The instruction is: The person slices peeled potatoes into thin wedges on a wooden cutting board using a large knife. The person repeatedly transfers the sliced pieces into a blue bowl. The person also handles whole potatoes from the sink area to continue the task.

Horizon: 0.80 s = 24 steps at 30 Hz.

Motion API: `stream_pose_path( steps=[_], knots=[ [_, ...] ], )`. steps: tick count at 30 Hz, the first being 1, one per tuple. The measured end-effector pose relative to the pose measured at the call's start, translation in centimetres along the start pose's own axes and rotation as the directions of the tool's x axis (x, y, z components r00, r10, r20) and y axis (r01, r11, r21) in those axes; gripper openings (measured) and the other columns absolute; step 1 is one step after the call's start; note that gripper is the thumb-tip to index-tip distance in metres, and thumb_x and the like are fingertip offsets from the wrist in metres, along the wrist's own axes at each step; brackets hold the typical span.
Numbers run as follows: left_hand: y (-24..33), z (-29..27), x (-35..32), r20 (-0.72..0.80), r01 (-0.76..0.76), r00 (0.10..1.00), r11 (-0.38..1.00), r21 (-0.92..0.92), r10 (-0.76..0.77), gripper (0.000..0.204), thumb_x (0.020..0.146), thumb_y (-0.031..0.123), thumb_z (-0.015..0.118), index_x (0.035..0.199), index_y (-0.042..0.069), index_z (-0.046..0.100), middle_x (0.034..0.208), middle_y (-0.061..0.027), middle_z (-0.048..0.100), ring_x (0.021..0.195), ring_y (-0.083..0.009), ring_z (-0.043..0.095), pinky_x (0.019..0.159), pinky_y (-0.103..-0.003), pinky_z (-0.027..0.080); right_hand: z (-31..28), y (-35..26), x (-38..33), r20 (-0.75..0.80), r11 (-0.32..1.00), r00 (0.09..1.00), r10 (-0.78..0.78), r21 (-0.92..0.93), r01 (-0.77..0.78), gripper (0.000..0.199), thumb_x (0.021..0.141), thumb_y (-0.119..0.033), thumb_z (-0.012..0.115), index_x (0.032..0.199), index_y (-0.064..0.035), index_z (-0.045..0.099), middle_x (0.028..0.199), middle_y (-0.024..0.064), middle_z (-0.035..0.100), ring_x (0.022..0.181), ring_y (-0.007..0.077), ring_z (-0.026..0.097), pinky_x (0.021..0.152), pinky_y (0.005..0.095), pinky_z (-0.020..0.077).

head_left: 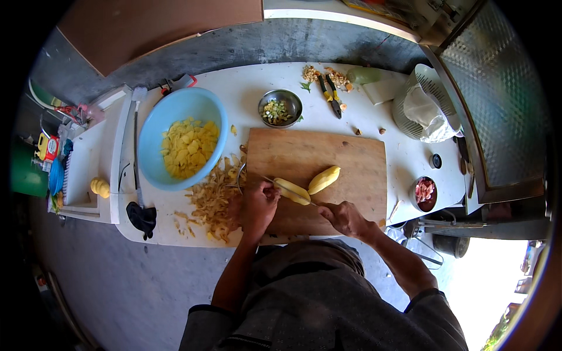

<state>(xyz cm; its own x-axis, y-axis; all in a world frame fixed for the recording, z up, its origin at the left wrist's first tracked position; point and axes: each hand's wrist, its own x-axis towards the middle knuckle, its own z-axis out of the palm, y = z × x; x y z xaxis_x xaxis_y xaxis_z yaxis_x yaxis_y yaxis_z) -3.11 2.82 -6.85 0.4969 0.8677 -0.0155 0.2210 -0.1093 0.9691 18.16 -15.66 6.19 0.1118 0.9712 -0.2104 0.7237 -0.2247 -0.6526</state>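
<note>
L hand (260,205) pins peeled potato half (292,191); R hand (345,219) grips knife (304,199). Blue bowl (182,138) approx. half full of slices; second half (324,179) uncut.

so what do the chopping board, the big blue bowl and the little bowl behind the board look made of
Chopping board: wood, matte brown with visible grain. Blue bowl: probably plastic, uniform pale colour, smooth soft sheen. Small bowl: seemingly steel, grey with a reflective rim.

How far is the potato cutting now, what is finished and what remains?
Done: the blue bowl holds many cut pieces, and a heap of peelings lies beside it. In hand: the left hand steadies a potato half while the right hand cuts it with a knife. Left: the other peeled half on the wooden board.
</note>
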Motion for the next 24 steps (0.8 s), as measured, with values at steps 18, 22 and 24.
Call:
stream_pose_path(
  steps=[18, 22, 24],
  knots=[
    [8.2, -3.1, -0.8, -0.197, -0.161, 0.963, 0.979, 0.127, 0.184, 0.060, 0.092, -0.007, 0.072, 0.148, 0.001, 0.050, 0.129, -0.0124, 0.059, 0.104, -0.0211, 0.061, 0.085, -0.034, 0.056, -1.1, -0.6, 2.3, 0.268, 0.978, 0.943, 0.196, -0.119, -0.170, 0.039, 0.101, -0.023, 0.060, 0.134, -0.0061, 0.071, 0.100, 0.0259, 0.077, 0.101, 0.0457, 0.074, 0.094, 0.0557, 0.0585],
    [7.2, -3.0, -0.9, -0.173, -0.162, 0.971, 0.986, 0.044, 0.167, 0.055, 0.095, -0.010, 0.066, 0.147, 0.001, 0.052, 0.135, -0.0135, 0.063, 0.106, -0.0211, 0.063, 0.085, -0.033, 0.058, -1.6, -0.9, 2.7, 0.309, 0.966, 0.920, 0.240, -0.169, -0.195, 0.031, 0.098, -0.018, 0.058, 0.121, -0.0046, 0.072, 0.098, 0.0275, 0.076, 0.101, 0.0477, 0.073, 0.092, 0.0584, 0.0581],
    [7.3, -3.7, 0.0, -0.185, -0.227, 0.956, 0.973, 0.029, 0.229, 0.050, 0.096, -0.010, 0.065, 0.143, 0.001, 0.056, 0.133, -0.0143, 0.065, 0.106, -0.0213, 0.065, 0.087, -0.033, 0.058, -1.6, -1.2, 2.2, 0.219, 0.973, 0.960, 0.172, -0.189, -0.131, 0.029, 0.098, -0.017, 0.058, 0.119, -0.0040, 0.071, 0.095, 0.0275, 0.076, 0.097, 0.0478, 0.074, 0.088, 0.0592, 0.0584]
  ],
)
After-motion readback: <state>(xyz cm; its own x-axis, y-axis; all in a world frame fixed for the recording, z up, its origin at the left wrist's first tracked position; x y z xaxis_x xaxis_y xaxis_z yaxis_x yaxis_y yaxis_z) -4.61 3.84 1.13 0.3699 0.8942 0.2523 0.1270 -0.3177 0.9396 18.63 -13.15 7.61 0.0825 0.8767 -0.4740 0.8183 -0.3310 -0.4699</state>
